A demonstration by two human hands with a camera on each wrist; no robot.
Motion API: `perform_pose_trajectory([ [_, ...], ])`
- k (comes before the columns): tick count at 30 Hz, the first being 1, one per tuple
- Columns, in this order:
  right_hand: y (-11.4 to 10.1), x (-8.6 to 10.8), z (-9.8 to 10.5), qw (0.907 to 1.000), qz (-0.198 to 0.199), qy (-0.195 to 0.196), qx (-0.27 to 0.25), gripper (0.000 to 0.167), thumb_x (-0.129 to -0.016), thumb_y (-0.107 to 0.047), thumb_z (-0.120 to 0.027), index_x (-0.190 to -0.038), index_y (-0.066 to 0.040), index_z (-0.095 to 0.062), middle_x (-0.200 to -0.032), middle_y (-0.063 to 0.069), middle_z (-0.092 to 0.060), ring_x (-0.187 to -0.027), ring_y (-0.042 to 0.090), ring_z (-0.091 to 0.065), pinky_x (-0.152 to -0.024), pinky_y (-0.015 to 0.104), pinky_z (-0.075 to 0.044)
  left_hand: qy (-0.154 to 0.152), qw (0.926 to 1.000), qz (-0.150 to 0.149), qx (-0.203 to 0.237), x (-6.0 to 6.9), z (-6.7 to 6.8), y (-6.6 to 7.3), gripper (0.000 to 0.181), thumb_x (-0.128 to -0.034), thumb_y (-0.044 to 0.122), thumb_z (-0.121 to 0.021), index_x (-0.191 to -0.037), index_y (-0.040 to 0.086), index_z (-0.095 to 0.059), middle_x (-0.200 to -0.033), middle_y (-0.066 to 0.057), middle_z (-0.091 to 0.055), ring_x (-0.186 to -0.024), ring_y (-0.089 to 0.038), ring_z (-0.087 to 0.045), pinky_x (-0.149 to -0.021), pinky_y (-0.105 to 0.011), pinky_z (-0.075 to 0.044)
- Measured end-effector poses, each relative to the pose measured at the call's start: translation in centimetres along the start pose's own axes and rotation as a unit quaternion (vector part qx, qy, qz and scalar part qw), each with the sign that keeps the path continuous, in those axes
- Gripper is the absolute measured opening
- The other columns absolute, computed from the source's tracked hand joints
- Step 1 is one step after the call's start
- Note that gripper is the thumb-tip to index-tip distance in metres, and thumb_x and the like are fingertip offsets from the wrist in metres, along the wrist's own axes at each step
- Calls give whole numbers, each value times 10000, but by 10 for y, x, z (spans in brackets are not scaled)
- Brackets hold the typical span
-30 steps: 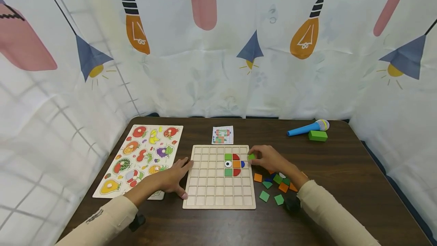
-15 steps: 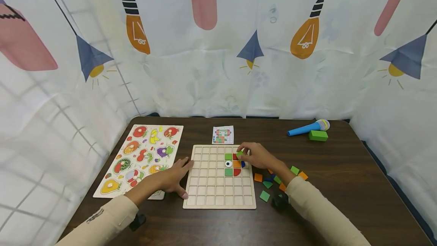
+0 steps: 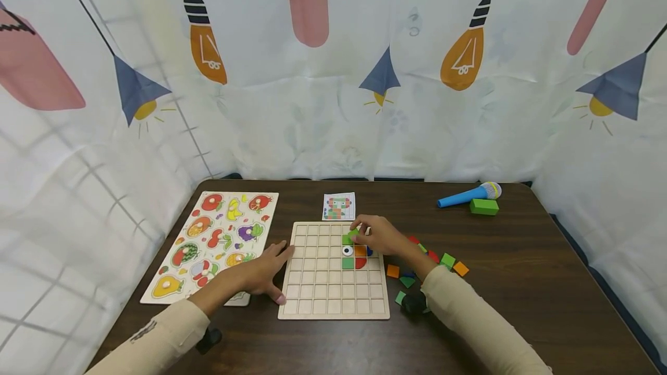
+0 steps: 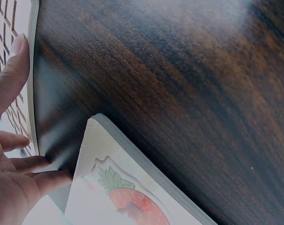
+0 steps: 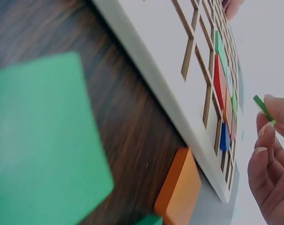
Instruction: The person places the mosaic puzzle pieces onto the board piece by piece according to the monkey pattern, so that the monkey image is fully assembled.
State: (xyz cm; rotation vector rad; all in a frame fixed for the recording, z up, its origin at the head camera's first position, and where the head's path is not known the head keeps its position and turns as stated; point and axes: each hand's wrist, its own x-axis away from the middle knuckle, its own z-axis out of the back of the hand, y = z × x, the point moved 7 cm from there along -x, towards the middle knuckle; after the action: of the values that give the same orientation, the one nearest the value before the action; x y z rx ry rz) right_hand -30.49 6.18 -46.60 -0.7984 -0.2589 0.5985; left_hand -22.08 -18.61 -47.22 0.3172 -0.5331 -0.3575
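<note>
- The gridded board (image 3: 319, 293) holds, in its right-hand upper cells, a green square (image 3: 345, 241), an eye disc (image 3: 347, 250), an orange square (image 3: 359, 251), a second green square (image 3: 347, 263), a red piece (image 3: 360, 263) and a partly hidden blue piece (image 3: 369, 252).
- The held green piece (image 5: 263, 108) is above the board, near the first green square; edge-on in the right wrist view, its long axis slants from upper left to lower right.
- Right hand (image 3: 381, 236): thumb and fingertips pinch that piece.
- Left hand (image 3: 264, 271): thumb spread from the fingers, touching the board's left edge.
</note>
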Motion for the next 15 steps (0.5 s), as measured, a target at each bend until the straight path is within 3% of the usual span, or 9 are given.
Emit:
perform_pose_trajectory([
  [15,-1,-20,-15,9995,-292,-110,-38,296,-916,-180,-744,-1189,-73,-711,-866,4,-670,-676,115,-526,-580,240,-418,94,9999,-89,-36,-2,0,-1,1157,-700,393,-906,-1580,35,-247,-1640,-264,-168,-1512,-488,-160,-1137,-633,-305],
])
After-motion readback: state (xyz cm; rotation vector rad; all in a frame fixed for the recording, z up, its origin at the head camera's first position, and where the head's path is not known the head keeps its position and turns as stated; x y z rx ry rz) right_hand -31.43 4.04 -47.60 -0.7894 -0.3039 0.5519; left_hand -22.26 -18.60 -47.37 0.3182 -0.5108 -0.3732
